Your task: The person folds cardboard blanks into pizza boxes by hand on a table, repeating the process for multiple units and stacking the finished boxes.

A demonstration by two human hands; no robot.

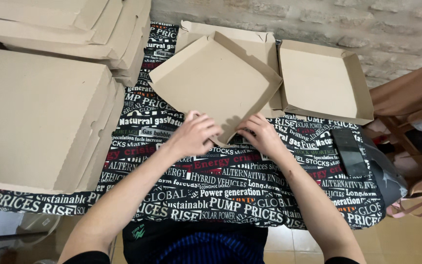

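Both forearms enter from the bottom edge, over dark clothing with a blue-striped panel. They reach across a table covered by a black cloth (211, 190) printed all over with white and red lettering. Pale floor tiles (416, 239) show at lower right; a rough whitish brick wall (318, 19) runs behind the table. Wooden furniture with brown fabric (411, 93) stands at the right edge.

Subject item: a part-folded brown cardboard box (216, 80) turned corner-on to the person, its near corner pointing down between the hands, side flaps raised along its upper edges. It rests on the cloth near the table's middle and partly overlaps another cardboard piece (250, 41) behind it.

Left hand (194, 134): fingers curled, pinching the box's near corner from the left. Right hand (262, 134): fingers bent, pressing the same corner from the right. The two hands are close together, almost touching.

Containers: an open cardboard tray (326, 80) lies just right of the held box; its interior holds nothing visible. A stack of closed flat boxes (35, 117) occupies the left of the table, with a second stack (74, 24) behind it; contents cannot be seen. A dark flat phone-like object (350, 151) lies on the cloth at right.
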